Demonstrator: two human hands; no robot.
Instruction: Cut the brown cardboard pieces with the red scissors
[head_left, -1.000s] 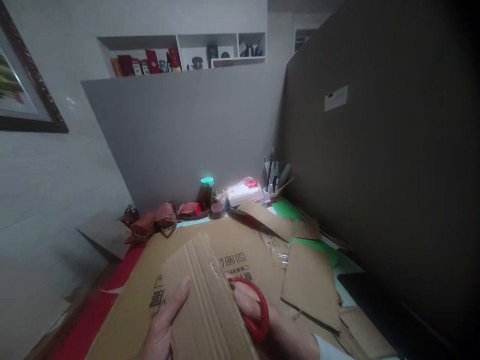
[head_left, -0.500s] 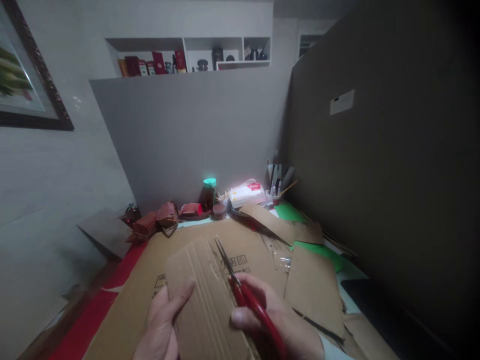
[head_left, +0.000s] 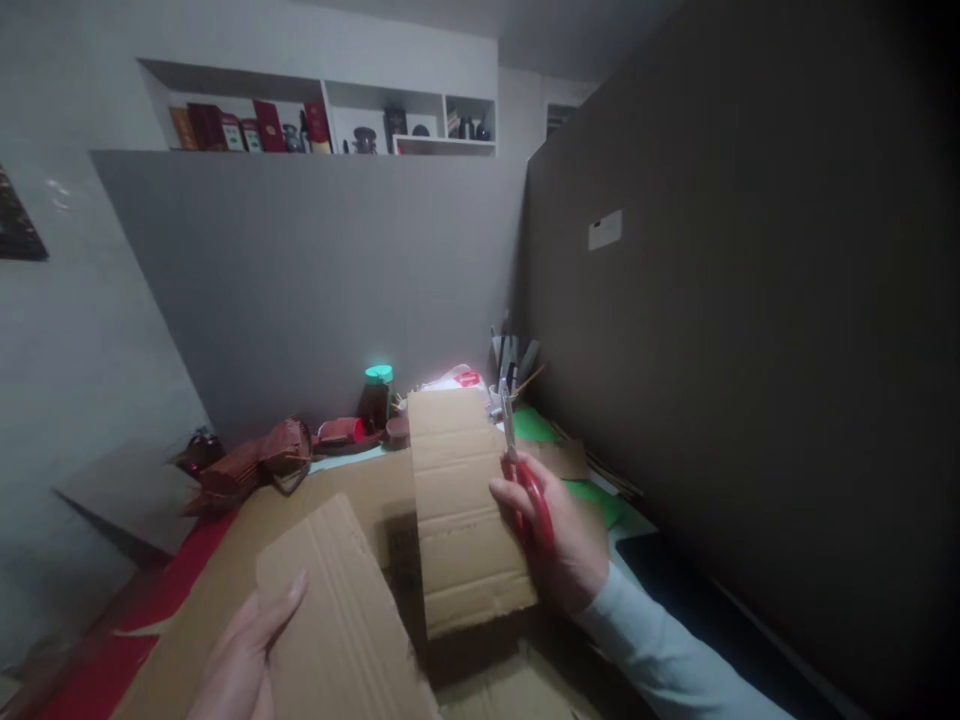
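Note:
My left hand (head_left: 240, 655) grips a ribbed cardboard piece (head_left: 337, 620) at the lower left, thumb lying on its top face. My right hand (head_left: 559, 535) is closed around red-handled scissors (head_left: 525, 480) whose blades point up, and it also pinches the right edge of a second rectangular cardboard piece (head_left: 461, 510), lifted upright above the desk. A large flattened cardboard box (head_left: 225, 570) lies underneath both.
Along the grey partition (head_left: 315, 290) stand a dark jar with a green lid (head_left: 377, 395), red-brown folded items (head_left: 255, 460), and a cup of pens (head_left: 510, 360). A dark panel (head_left: 735, 330) walls the right side. Green paper (head_left: 585, 490) lies by it. Shelves (head_left: 322, 115) hang above.
The cardboard is now in two pieces; my right hand has lifted one piece up and to the right with the scissors, while my left hand has moved down-left with the other. The view has shifted.

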